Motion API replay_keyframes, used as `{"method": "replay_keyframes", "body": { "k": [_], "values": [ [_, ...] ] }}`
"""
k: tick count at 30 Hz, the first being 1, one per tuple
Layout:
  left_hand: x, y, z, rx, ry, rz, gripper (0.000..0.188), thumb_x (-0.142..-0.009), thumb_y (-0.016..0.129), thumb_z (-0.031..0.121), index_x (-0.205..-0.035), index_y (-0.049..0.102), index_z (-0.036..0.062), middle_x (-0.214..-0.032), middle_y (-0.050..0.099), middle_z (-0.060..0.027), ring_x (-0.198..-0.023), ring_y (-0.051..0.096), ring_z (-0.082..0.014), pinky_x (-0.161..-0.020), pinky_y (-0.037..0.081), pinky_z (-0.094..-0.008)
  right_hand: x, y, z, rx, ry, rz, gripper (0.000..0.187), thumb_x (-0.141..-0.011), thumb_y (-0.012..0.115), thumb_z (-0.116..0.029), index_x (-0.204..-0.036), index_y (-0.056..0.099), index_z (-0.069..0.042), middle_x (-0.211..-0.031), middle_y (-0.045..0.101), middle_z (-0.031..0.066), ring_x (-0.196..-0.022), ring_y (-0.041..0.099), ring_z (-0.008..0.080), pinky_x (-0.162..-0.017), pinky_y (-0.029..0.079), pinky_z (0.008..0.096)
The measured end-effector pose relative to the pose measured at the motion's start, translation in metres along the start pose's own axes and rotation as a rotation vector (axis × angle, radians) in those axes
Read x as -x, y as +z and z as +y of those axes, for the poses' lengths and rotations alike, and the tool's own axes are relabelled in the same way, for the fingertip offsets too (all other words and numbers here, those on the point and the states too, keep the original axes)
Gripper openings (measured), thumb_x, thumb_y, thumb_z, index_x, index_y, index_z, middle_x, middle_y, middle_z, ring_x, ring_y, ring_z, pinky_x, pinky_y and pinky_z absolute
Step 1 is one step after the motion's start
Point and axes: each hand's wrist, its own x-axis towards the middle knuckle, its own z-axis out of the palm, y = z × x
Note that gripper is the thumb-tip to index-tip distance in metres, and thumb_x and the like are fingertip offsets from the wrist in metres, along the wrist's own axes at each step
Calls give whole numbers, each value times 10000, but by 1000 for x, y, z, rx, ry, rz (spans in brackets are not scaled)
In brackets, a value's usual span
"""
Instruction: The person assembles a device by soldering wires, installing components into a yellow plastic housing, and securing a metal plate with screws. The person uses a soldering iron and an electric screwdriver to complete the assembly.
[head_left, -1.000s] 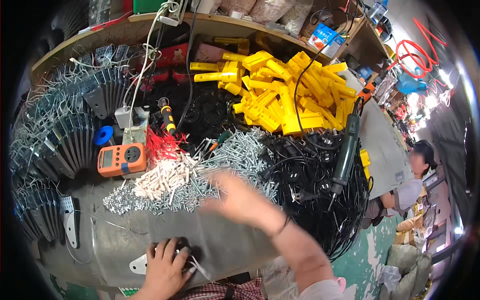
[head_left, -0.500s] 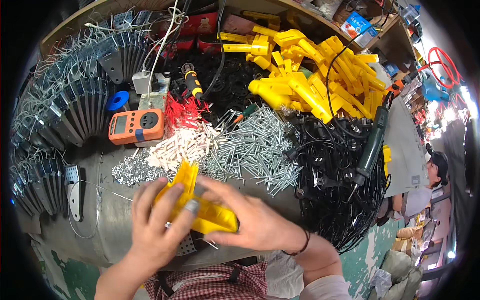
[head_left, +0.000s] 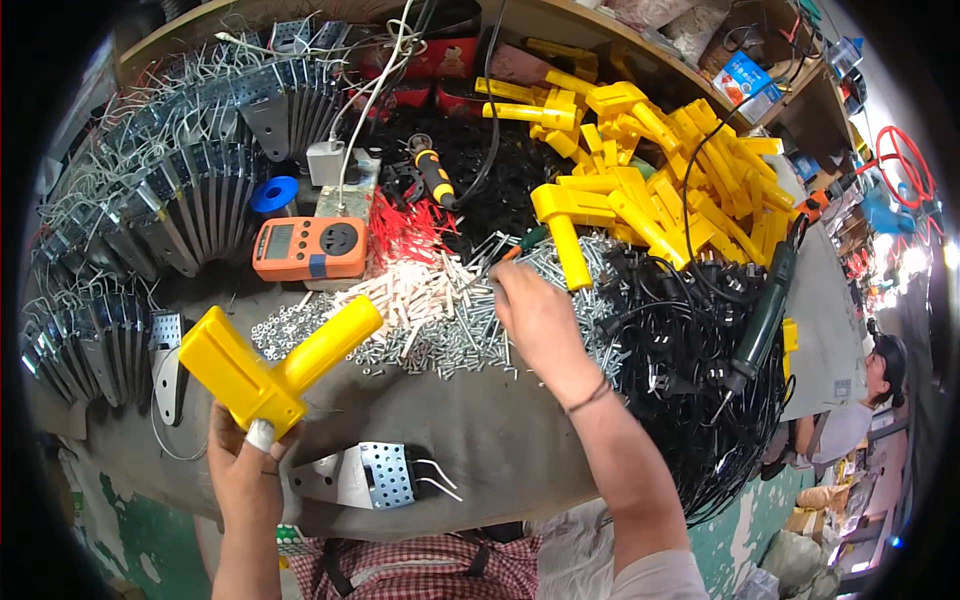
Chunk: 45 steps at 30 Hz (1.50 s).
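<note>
A yellow T-shaped plastic housing (head_left: 262, 382) is held up at the left of the bench, gripped near its lower corner by my left hand (head_left: 248, 470). My right hand (head_left: 540, 325) reaches out to the pile of metal screws (head_left: 460, 335), beside the heap of short white sleeves (head_left: 410, 290). Its fingers are curled together, and whatever is in them is hidden. Just beyond the fingertips lies a green-handled screwdriver (head_left: 533, 238). Between my forearms a perforated metal bracket (head_left: 390, 475) with two white wires lies flat on the bench.
Yellow housings (head_left: 690, 150) are heaped at the back right, above a mass of black plug cords (head_left: 670, 370). An orange meter (head_left: 310, 249) stands left of centre. Rows of wired metal brackets (head_left: 190, 200) fill the left side. A dark green power tool (head_left: 765, 310) hangs at right.
Both hands were on the yellow housing; my right hand has left it for the screws, while my left has carried it leftward and turned it. The bracket is uncovered. A yellow housing now overlaps the screws.
</note>
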Motion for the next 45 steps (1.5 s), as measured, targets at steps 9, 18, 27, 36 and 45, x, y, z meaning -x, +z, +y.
{"method": "replay_keyframes", "body": {
  "k": [9,18,27,36,45],
  "values": [
    [-2,6,-4,209,-65,-80,532,-856,622,170,-1321,392,52,-1267,510,-112,-1126,557,-263,-926,493,-403,0,28,-34,202,65,-173,92,-744,587,-83,-801,614,-16,-813,607,144,-753,638,300,-660,524,390],
    [4,22,-8,277,-211,-109,650,-812,664,171,-1363,334,66,-1296,490,-110,-1181,512,-275,-1007,414,-425,5,-20,-65,-400,430,-158,125,-785,676,-94,-878,608,-44,-824,615,121,-668,607,253,-654,497,320],
    [14,32,-8,458,-369,-269,516,-827,606,58,-1304,409,59,-1245,532,-125,-1136,544,-265,-983,431,-412,43,-31,-121,-1183,130,-153,108,-849,647,-34,-943,627,15,-876,658,62,-737,619,108,-684,505,244],
    [19,33,-23,389,-77,-307,481,-793,672,21,-1231,474,8,-1204,558,-115,-1135,533,-246,-995,397,-391,36,-29,-133,-1381,336,-2,177,-894,581,-30,-1042,501,24,-917,647,113,-805,630,136,-711,519,251],
    [34,48,-26,463,-130,-370,481,-799,658,-21,-1238,474,45,-1140,561,-85,-1042,560,-198,-927,436,-346,36,-36,-169,-1057,-91,175,231,-892,576,-31,-1121,585,1,-885,662,142,-695,655,157,-635,527,275]
  ]
}}
